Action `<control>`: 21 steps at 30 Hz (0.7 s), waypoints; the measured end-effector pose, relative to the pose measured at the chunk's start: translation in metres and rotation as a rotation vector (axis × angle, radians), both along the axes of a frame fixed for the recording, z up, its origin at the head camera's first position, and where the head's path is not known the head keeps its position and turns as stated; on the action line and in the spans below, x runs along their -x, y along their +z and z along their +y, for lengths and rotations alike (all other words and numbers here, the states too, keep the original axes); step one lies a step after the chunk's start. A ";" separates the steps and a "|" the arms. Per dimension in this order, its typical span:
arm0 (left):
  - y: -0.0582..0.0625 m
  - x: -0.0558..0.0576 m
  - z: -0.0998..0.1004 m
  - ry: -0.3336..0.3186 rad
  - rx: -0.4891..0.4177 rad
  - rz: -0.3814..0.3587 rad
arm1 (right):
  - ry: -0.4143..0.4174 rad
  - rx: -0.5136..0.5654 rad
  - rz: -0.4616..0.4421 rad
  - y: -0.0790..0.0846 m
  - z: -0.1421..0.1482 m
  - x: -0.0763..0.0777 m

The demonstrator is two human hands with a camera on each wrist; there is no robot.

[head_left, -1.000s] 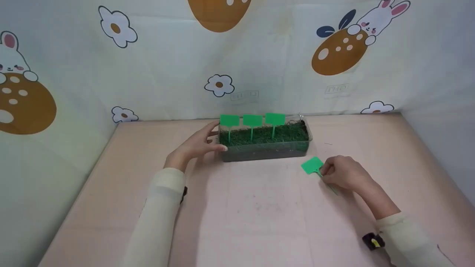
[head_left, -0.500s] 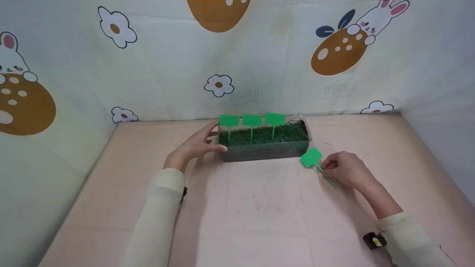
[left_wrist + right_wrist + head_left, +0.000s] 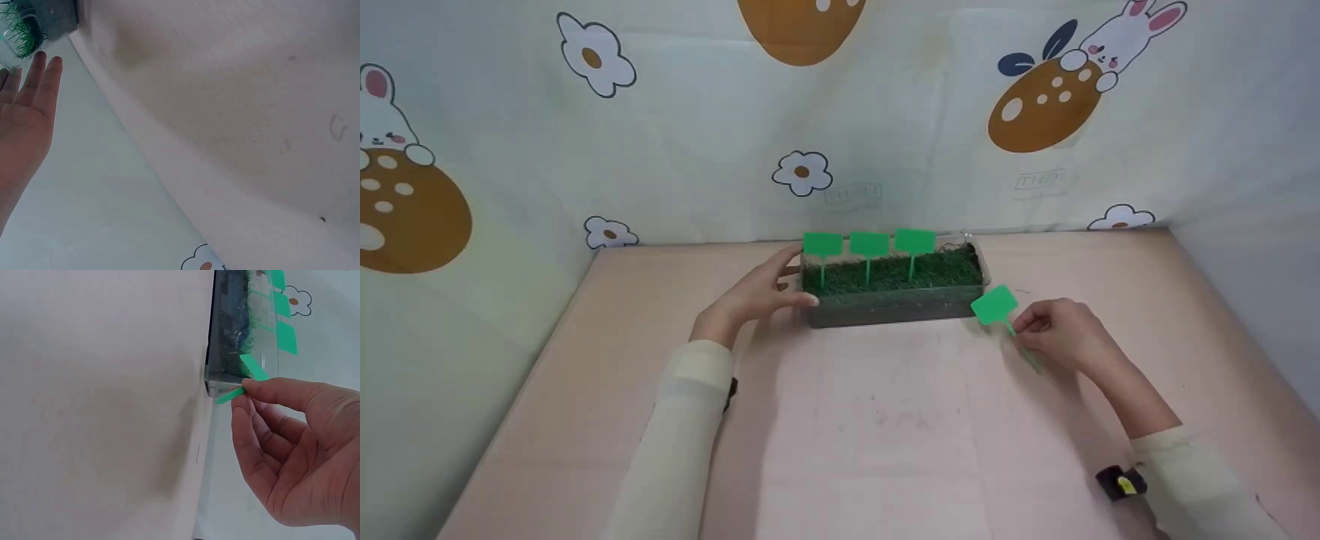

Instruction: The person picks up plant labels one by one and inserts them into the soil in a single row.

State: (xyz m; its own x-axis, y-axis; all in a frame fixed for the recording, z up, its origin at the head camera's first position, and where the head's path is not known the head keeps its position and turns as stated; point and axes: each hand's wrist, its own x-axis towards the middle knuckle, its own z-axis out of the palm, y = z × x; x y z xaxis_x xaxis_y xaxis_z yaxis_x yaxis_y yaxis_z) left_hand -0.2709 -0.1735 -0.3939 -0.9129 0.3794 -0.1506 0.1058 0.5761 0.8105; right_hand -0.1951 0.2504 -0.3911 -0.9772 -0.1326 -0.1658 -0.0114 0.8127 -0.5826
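A clear plastic box point(image 3: 896, 307) filled with green artificial grass point(image 3: 952, 268) stands at the back of the table. Three green plant labels, the middle one point(image 3: 870, 244) among them, stick upright in the grass. My left hand point(image 3: 750, 296) holds the box's left end, thumb on the front wall and fingers toward the back. In the left wrist view, several left fingers point(image 3: 47, 84) reach straight to the box. Beyond the box's front right corner, my right hand point(image 3: 1069, 334) pinches another plant label point(image 3: 994, 305) by its stem, tilted with its flat head up and left.
The pink-covered table point(image 3: 885, 442) stretches in front of the box, with faint marks on it. A printed curtain point(image 3: 697, 150) rises right behind the box and along both sides. A small dark strand point(image 3: 1023, 291) lies right of the box.
My right hand has lifted the plant label slightly up and away, and the label's head has come nearer the box's right corner. The left hand and box stay in place.
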 end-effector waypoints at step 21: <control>0.000 -0.001 0.001 0.019 0.028 -0.006 | 0.016 0.048 0.023 0.014 -0.002 0.004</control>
